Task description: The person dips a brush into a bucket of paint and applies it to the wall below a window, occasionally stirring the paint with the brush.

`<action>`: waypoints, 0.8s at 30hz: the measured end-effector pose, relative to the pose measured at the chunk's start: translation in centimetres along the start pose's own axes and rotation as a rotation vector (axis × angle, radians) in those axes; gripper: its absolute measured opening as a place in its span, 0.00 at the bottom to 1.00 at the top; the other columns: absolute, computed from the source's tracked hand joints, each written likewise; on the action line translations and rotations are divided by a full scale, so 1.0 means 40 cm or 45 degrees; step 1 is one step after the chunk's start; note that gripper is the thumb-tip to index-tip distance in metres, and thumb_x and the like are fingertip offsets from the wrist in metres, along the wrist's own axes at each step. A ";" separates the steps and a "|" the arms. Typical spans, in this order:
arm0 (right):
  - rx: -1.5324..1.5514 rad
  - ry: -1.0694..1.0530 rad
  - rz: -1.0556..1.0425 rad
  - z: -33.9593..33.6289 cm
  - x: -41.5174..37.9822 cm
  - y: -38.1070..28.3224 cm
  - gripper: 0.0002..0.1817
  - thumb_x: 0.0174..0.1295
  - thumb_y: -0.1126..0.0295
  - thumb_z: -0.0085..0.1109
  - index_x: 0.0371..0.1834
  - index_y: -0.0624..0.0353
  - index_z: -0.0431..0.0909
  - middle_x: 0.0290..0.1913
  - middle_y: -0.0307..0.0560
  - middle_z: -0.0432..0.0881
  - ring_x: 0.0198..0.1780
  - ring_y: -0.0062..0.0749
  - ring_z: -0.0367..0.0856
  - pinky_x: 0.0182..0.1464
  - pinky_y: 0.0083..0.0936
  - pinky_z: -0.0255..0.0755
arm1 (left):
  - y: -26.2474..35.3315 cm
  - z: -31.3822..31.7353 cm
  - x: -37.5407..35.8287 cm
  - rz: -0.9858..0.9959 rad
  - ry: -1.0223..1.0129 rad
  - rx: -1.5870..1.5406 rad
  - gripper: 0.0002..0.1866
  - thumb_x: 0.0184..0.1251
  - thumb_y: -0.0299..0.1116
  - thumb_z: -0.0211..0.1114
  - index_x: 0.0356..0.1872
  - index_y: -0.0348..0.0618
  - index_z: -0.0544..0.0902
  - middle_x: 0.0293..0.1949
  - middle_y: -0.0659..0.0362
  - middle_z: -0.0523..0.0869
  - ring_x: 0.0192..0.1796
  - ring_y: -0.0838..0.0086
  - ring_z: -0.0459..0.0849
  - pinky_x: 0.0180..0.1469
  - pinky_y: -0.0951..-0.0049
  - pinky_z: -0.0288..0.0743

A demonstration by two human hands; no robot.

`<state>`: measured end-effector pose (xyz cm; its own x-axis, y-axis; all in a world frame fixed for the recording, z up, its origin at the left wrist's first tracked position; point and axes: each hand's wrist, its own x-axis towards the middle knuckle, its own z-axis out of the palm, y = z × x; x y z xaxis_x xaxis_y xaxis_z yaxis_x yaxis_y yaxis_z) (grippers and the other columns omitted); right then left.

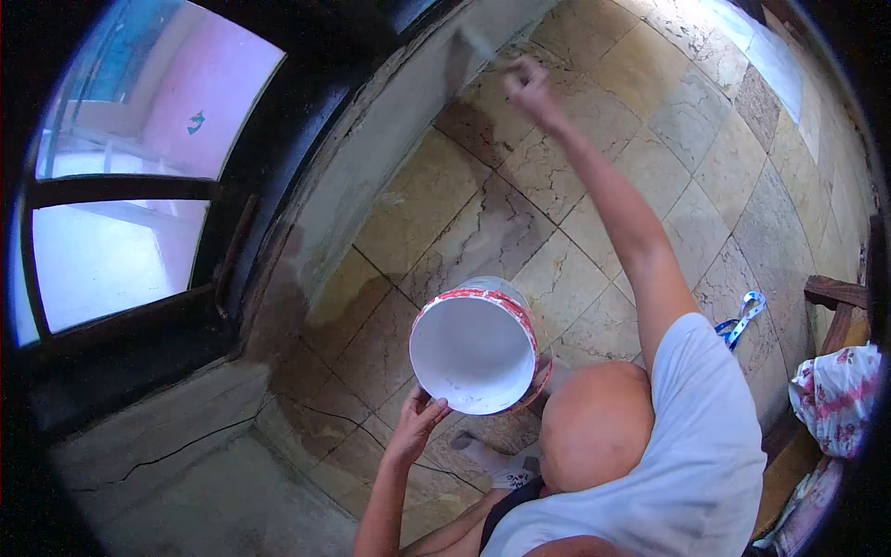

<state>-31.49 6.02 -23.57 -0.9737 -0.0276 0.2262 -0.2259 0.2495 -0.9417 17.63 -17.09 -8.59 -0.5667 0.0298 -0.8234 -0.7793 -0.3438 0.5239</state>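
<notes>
My left hand (419, 425) grips the lower rim of a white paint bucket (473, 357), thumb over the edge. The bucket is tilted so its mouth faces me; its inside is white, with a few smears near the bottom, and red marks run around its outer rim. My right arm reaches far forward, and my right hand (534, 90) is closed around what looks like a paintbrush (478, 45), pale and blurred by motion. The brush is close to the low grey wall (408, 139) under the window frame.
Stone floor tiles (594, 278) spread around me, darker along the wall. A dark-framed window (121, 251) stands at left. A blue and white strap-like object (742, 316) lies on the floor at right, near a wooden piece (840, 320) and a flowered cloth (835, 399). My bent knee (599, 422) is beside the bucket.
</notes>
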 end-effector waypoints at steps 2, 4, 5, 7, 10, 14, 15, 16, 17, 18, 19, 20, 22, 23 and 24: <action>0.066 -0.195 -0.085 0.056 -0.138 -0.077 0.13 0.53 0.68 0.57 0.42 0.58 0.77 0.29 0.37 0.77 0.30 0.18 0.72 0.32 0.22 0.66 | -0.002 0.000 0.001 -0.015 0.015 0.001 0.34 0.61 0.35 0.65 0.65 0.37 0.60 0.62 0.53 0.65 0.63 0.67 0.69 0.65 0.65 0.65; 0.185 -0.486 -0.167 0.068 -0.193 -0.108 0.10 0.56 0.68 0.58 0.41 0.56 0.78 0.25 0.31 0.74 0.25 0.13 0.67 0.25 0.16 0.61 | -0.001 0.000 0.000 -0.017 0.031 -0.003 0.34 0.61 0.35 0.65 0.65 0.37 0.60 0.62 0.53 0.66 0.63 0.68 0.69 0.65 0.65 0.65; 0.206 -0.652 -0.114 0.076 -0.205 -0.096 0.11 0.56 0.68 0.58 0.42 0.56 0.78 0.25 0.32 0.74 0.25 0.13 0.66 0.25 0.16 0.60 | 0.000 0.003 -0.002 -0.013 0.039 -0.005 0.34 0.61 0.35 0.65 0.65 0.37 0.60 0.62 0.53 0.66 0.63 0.68 0.69 0.65 0.65 0.65; 0.258 -0.863 0.051 0.064 -0.200 -0.123 0.12 0.56 0.67 0.60 0.43 0.56 0.78 0.25 0.32 0.75 0.24 0.12 0.65 0.24 0.15 0.60 | 0.002 0.008 -0.008 -0.011 0.050 -0.008 0.33 0.61 0.35 0.65 0.65 0.37 0.61 0.61 0.54 0.66 0.63 0.68 0.69 0.65 0.65 0.65; 0.314 -0.919 0.279 -0.013 -0.091 -0.197 0.15 0.57 0.63 0.62 0.46 0.56 0.77 0.26 0.32 0.75 0.23 0.12 0.65 0.23 0.14 0.60 | 0.004 0.010 -0.006 -0.012 0.043 -0.005 0.33 0.61 0.35 0.65 0.64 0.37 0.61 0.61 0.54 0.66 0.62 0.68 0.69 0.65 0.65 0.66; 0.234 -0.735 0.363 -0.120 0.063 -0.158 0.18 0.59 0.60 0.62 0.50 0.54 0.77 0.26 0.30 0.75 0.23 0.11 0.66 0.23 0.12 0.60 | 0.000 0.002 -0.004 -0.008 0.020 -0.006 0.32 0.62 0.35 0.65 0.64 0.38 0.61 0.62 0.54 0.66 0.62 0.69 0.69 0.65 0.65 0.66; 0.267 -0.689 0.376 -0.157 0.088 -0.139 0.18 0.59 0.61 0.62 0.51 0.54 0.76 0.26 0.30 0.75 0.23 0.10 0.66 0.23 0.11 0.60 | 0.003 0.004 -0.007 0.000 0.015 -0.007 0.32 0.62 0.35 0.65 0.65 0.38 0.61 0.62 0.54 0.66 0.62 0.69 0.69 0.65 0.65 0.66; 0.256 -0.531 0.363 -0.191 0.102 -0.124 0.18 0.59 0.61 0.62 0.51 0.54 0.76 0.26 0.31 0.75 0.23 0.10 0.66 0.24 0.11 0.62 | 0.005 0.006 -0.009 -0.001 0.022 -0.001 0.33 0.62 0.35 0.65 0.65 0.38 0.61 0.62 0.54 0.66 0.62 0.69 0.69 0.65 0.65 0.66; 0.242 -0.370 0.350 -0.225 0.115 -0.106 0.18 0.59 0.62 0.62 0.52 0.54 0.76 0.26 0.31 0.75 0.23 0.10 0.66 0.24 0.12 0.63 | 0.008 0.008 -0.009 -0.002 0.025 0.006 0.33 0.62 0.35 0.65 0.65 0.38 0.61 0.62 0.54 0.66 0.63 0.69 0.68 0.65 0.65 0.65; 0.280 -0.213 0.354 -0.260 0.139 -0.058 0.18 0.58 0.62 0.63 0.50 0.54 0.77 0.28 0.33 0.76 0.24 0.11 0.68 0.25 0.14 0.65 | 0.008 0.010 -0.009 -0.004 0.024 0.014 0.33 0.62 0.35 0.65 0.65 0.38 0.61 0.62 0.54 0.66 0.63 0.69 0.68 0.65 0.65 0.65; 0.315 -0.053 0.355 -0.293 0.169 0.007 0.17 0.58 0.62 0.64 0.48 0.54 0.78 0.29 0.34 0.78 0.24 0.13 0.71 0.25 0.16 0.68 | 0.007 0.010 -0.006 0.000 0.031 0.006 0.33 0.62 0.35 0.65 0.65 0.38 0.61 0.62 0.55 0.66 0.63 0.69 0.68 0.65 0.65 0.65; 0.349 0.113 0.357 -0.310 0.179 0.044 0.16 0.57 0.61 0.64 0.47 0.54 0.79 0.31 0.35 0.79 0.25 0.14 0.73 0.26 0.19 0.70 | 0.006 0.010 -0.006 0.000 0.035 0.003 0.33 0.62 0.35 0.65 0.65 0.39 0.61 0.62 0.55 0.66 0.63 0.69 0.68 0.64 0.66 0.66; 0.300 0.174 0.358 -0.293 0.171 0.041 0.16 0.57 0.60 0.65 0.46 0.54 0.79 0.33 0.37 0.81 0.25 0.16 0.74 0.27 0.20 0.72 | 0.005 0.010 -0.004 -0.014 0.037 0.007 0.32 0.62 0.35 0.65 0.65 0.39 0.61 0.62 0.55 0.67 0.62 0.70 0.69 0.64 0.66 0.66; 0.278 0.204 0.358 -0.272 0.174 0.031 0.17 0.57 0.60 0.65 0.46 0.55 0.79 0.34 0.38 0.81 0.25 0.18 0.75 0.27 0.21 0.72 | 0.007 0.009 -0.003 -0.024 0.036 0.013 0.32 0.62 0.35 0.65 0.65 0.39 0.61 0.62 0.55 0.67 0.62 0.70 0.69 0.65 0.66 0.65; 0.244 0.210 0.279 -0.233 0.144 -0.022 0.15 0.58 0.61 0.64 0.46 0.54 0.79 0.32 0.36 0.80 0.23 0.16 0.72 0.25 0.19 0.69 | 0.008 0.008 -0.004 -0.033 0.040 0.019 0.32 0.62 0.35 0.65 0.65 0.39 0.62 0.62 0.55 0.67 0.62 0.70 0.69 0.65 0.66 0.65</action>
<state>-36.62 14.65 -19.12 -0.9853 0.1673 0.0357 -0.0285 0.0449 -0.9986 17.37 -16.90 -8.22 -0.5377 0.0090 -0.8431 -0.7978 -0.3290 0.5053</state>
